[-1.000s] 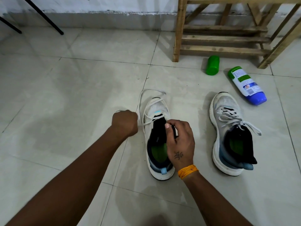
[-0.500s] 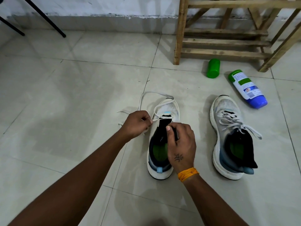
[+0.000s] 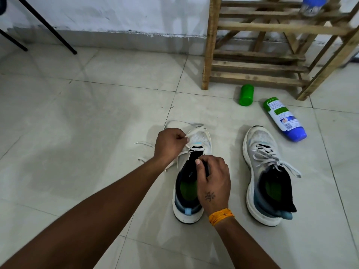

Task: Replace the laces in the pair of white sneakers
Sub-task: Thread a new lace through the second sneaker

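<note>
Two white sneakers stand on the tiled floor. The left sneaker [image 3: 202, 138] has its white lace [image 3: 194, 131] mostly pulled out, with loose ends trailing on the floor to its left. My left hand [image 3: 170, 143] pinches that lace just above the toe end of the eyelets. My right hand [image 3: 212, 179] grips the black tongue of the same sneaker and hides part of its opening. The right sneaker [image 3: 262, 171] stands apart to the right, fully laced with a grey-white lace [image 3: 272, 158].
A green bottle [image 3: 246, 95] and a white bottle with a blue end [image 3: 284, 119] lie on the floor beyond the right sneaker. A wooden rack [image 3: 258, 53] stands behind them. Black legs [image 3: 46, 26] slant at the far left.
My left hand has moved right from beside the sneaker to over its toe area, taking the lace with it. My right hand stays on the tongue. The camera has tilted up.
</note>
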